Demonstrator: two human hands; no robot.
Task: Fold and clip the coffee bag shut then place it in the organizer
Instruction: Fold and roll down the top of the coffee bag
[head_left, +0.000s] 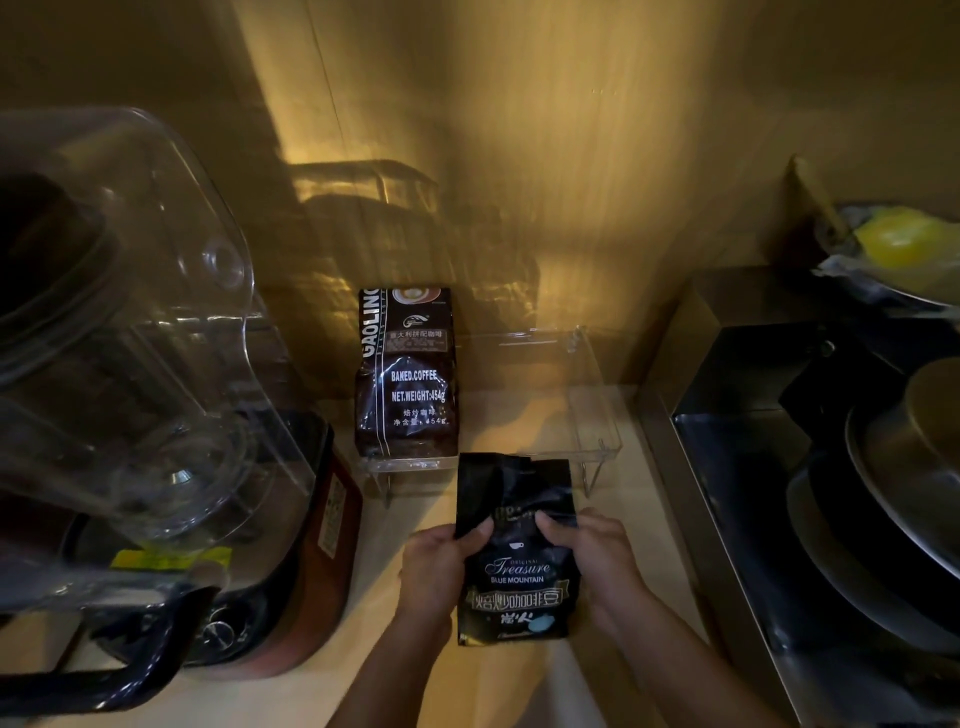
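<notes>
A black coffee bag (515, 551) labelled "Treasure Blue Mountain" lies on the pale counter in front of me. My left hand (441, 571) grips its left edge and my right hand (597, 561) grips its right edge, thumbs pressed on the front about midway up. The bag's top stands open and crumpled, pointing away from me. Just beyond it sits a clear plastic organizer (592, 415), with a dark brown "Gaoling" coffee bag (408, 374) standing in its left half. The organizer's right half holds nothing. No clip is visible.
A large blender with a clear jug (135, 332) on a reddish base (311, 545) fills the left side. At the right is a metal sink (737, 457) with stacked pans (893, 493). A wall stands close behind the organizer.
</notes>
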